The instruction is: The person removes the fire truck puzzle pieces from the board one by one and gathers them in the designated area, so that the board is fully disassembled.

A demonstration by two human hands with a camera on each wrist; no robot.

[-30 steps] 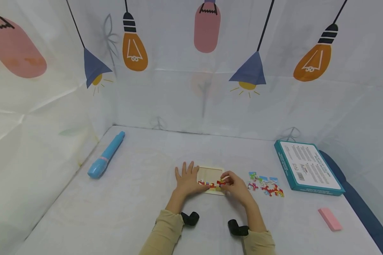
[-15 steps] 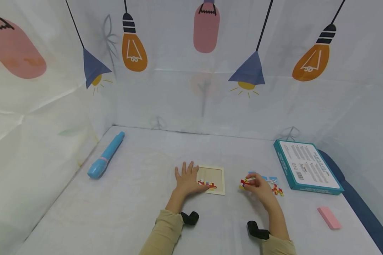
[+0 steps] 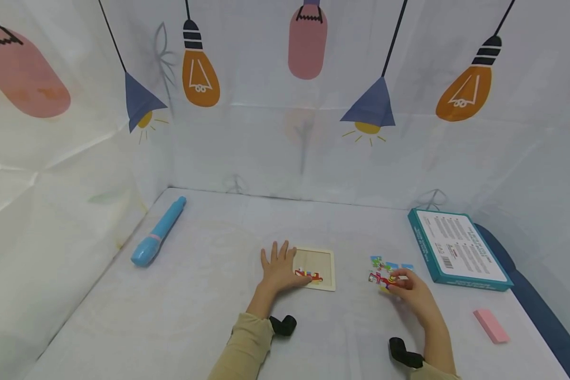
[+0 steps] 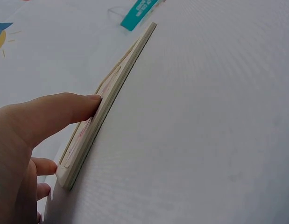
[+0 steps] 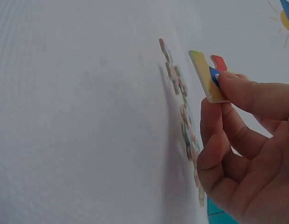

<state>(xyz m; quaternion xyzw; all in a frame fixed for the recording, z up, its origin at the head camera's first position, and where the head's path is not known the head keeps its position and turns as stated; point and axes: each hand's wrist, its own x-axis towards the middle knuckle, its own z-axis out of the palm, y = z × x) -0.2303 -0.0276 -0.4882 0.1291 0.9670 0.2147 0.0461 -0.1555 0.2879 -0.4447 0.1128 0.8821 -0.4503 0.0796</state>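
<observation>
Now the right hand [image 3: 414, 293], farther right than before, pinches a flat yellow, red and blue puzzle piece [image 5: 206, 77] in the air. The left hand [image 3: 277, 272] stays put, fingers spread, thumb on a pale, square wooden tray [image 3: 332, 272]. Just past the piece lie thin, bright loose pieces [image 3: 377, 263].

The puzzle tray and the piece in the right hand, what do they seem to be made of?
The puzzle tray looks like matte wood, from its pale tan rim, though fibreboard is possible. The piece seems to be thin wood or thick card with a smooth printed face: bright colours, but a plain pale edge.
</observation>
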